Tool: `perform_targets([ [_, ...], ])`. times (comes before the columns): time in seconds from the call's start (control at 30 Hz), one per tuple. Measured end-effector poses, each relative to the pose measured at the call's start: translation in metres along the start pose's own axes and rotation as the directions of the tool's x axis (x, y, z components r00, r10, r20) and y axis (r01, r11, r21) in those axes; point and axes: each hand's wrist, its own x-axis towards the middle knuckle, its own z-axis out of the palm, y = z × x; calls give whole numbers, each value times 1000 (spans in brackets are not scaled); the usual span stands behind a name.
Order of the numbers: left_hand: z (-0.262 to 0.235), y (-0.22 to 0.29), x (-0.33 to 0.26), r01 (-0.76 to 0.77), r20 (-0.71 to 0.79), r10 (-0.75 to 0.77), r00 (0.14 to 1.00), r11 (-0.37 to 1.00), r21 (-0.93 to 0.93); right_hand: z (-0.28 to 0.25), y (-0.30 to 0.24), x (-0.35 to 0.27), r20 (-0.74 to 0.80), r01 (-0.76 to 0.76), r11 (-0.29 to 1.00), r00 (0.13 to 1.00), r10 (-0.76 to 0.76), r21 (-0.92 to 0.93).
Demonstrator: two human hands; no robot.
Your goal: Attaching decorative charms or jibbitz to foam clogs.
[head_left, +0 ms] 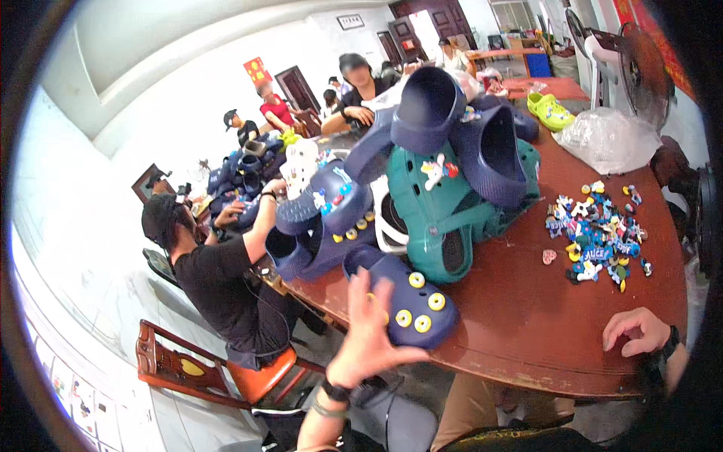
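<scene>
My left hand (369, 331), slightly blurred, is open with its fingers spread, over the near side of a navy clog (399, 294). Several yellow-and-white ring-shaped charms are set in that clog, and my fingers hide part of it. Whether they touch it I cannot tell. At the table's right edge rests my right hand (636, 330), loosely curled, fingers apart, with nothing in it. Beyond that hand lies a pile of small colourful shoe charms (599, 233), and a pinkish charm (549, 257) sits apart from it. A teal clog (433, 203) stands behind the navy one.
More navy clogs (493, 154) are heaped on the brown table (520, 316). A yellow-green clog (550, 111) and a clear plastic bag (610, 139) lie farther back. A fan (640, 75) stands at right. One person in black (218, 279) sits at left near a wooden chair (181, 365).
</scene>
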Motion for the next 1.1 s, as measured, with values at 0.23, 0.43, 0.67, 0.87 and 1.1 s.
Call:
perform_targets([
  [0.23,36,17,-9,72,-136,-51,989,986,151,-2,4,-3,30,12,996,1000,-10,-86],
  [0.43,46,25,-12,156,-255,-120,959,980,125,5,2,4,-85,-7,1000,996,6,-9],
  [0.67,-4,71,-31,-558,-457,-395,797,-191,-808,23,-9,4,-514,467,710,841,-172,527],
  [0.87,-15,51,-21,-375,-255,-298,920,-860,-346,0,-1,11,-97,498,566,800,-592,657],
  [1.1,24,63,20,-410,-76,-403,912,-881,-237,24,1,3,-453,360,638,891,-21,680],
])
